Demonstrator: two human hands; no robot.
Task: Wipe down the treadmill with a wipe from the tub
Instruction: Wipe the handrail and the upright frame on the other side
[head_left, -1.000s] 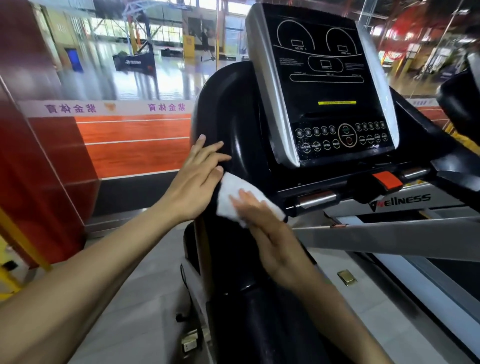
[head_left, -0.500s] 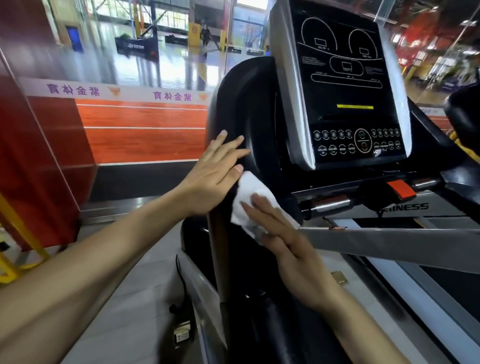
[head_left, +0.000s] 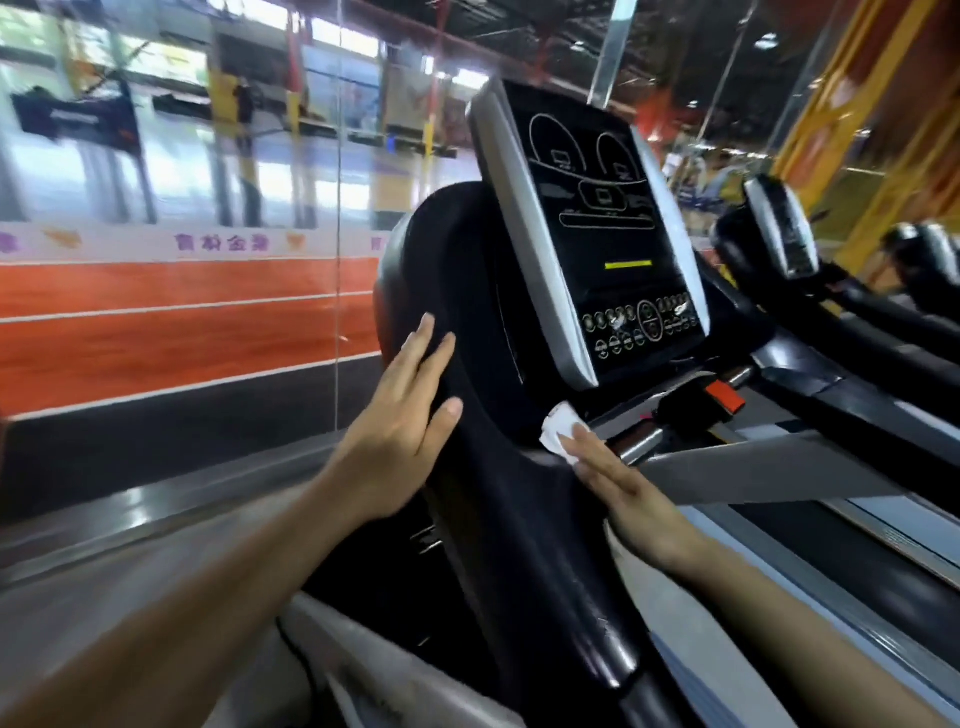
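A black treadmill (head_left: 498, 322) fills the middle of the head view, with a dark console panel (head_left: 613, 249) framed in silver. My left hand (head_left: 405, 426) rests flat on the outer side of the black left shroud, fingers straight. My right hand (head_left: 623, 493) presses a small white wipe (head_left: 558, 434) against the shroud just under the console's lower left corner, with straight fingers on top of it. Only the front end of the wipe shows. The tub is not in view.
A red stop button (head_left: 724, 397) and a metal grip bar (head_left: 641, 444) sit right of the wipe. The grey running deck (head_left: 831, 519) lies below right. Other treadmills (head_left: 779, 234) stand to the right. A glass wall with an orange track (head_left: 156, 322) is on the left.
The view has swung left and tilted. My right hand slid the wipe along the shroud toward the console's base. My left hand stays flat on the shroud's side.
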